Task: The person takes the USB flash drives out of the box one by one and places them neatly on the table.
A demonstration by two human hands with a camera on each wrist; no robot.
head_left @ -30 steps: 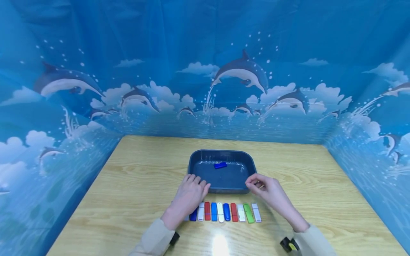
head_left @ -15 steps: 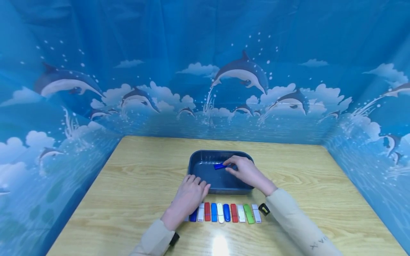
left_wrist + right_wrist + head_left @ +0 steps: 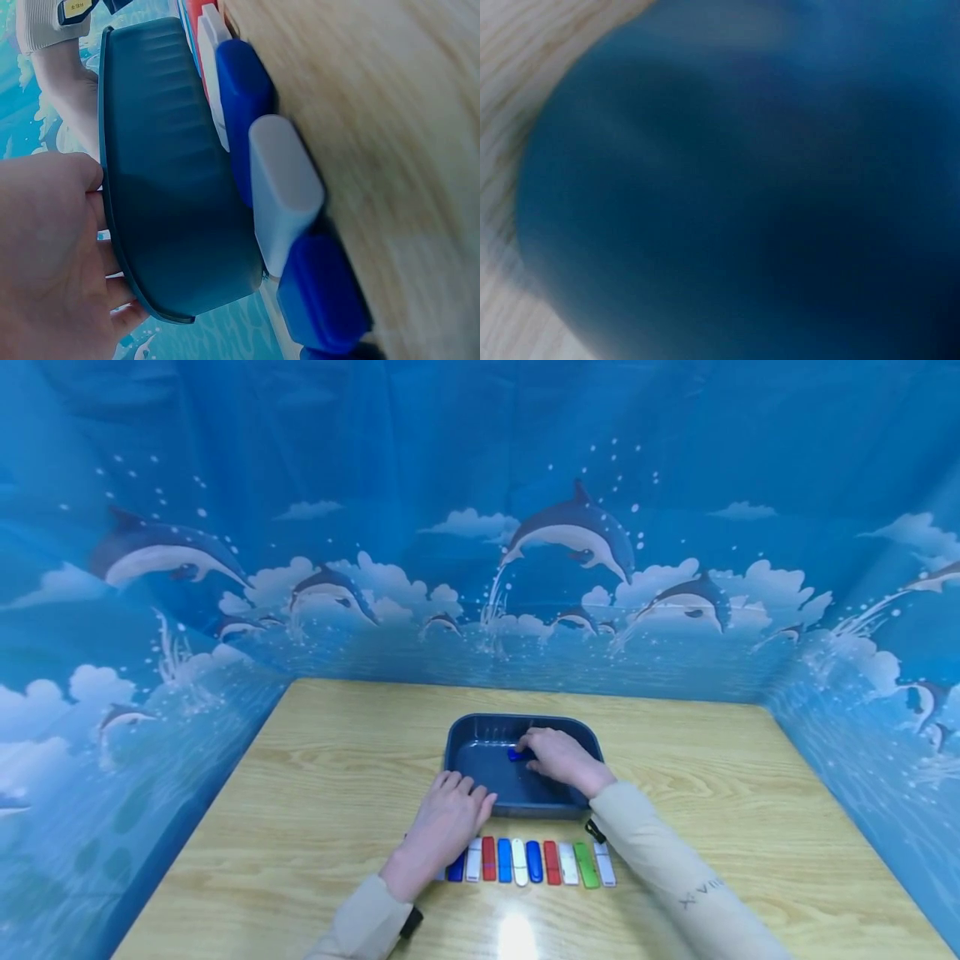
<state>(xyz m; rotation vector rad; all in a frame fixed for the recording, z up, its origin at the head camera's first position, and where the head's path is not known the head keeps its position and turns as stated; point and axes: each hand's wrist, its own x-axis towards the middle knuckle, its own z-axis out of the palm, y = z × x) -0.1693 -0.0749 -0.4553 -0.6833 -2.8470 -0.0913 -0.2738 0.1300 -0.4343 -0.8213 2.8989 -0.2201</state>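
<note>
A dark blue rectangular tray (image 3: 468,760) stands on the table with a blue USB stick (image 3: 513,755) inside it. My right hand (image 3: 558,756) reaches over the tray's right side and pinches that stick between thumb and fingers, which partly cover it. My left hand (image 3: 442,818) holds the tray's near left rim, and in the left wrist view its fingers (image 3: 109,255) hook over the edge. In front of the tray lies a row of USB sticks, among them a red one (image 3: 489,858), a white one (image 3: 519,862) and a green one (image 3: 587,865).
The left forearm and hand hide the row's left end. Nearest the camera in the left wrist view are a grey stick (image 3: 281,180) and a blue stick (image 3: 322,292), close to the tray's wall. A dolphin-print curtain (image 3: 480,652) encloses the wooden table (image 3: 720,777). The right wrist view is blurred.
My right hand has moved from the tray's right rim leftward into it and taken hold of the blue USB stick. My left hand stays on the rim.
</note>
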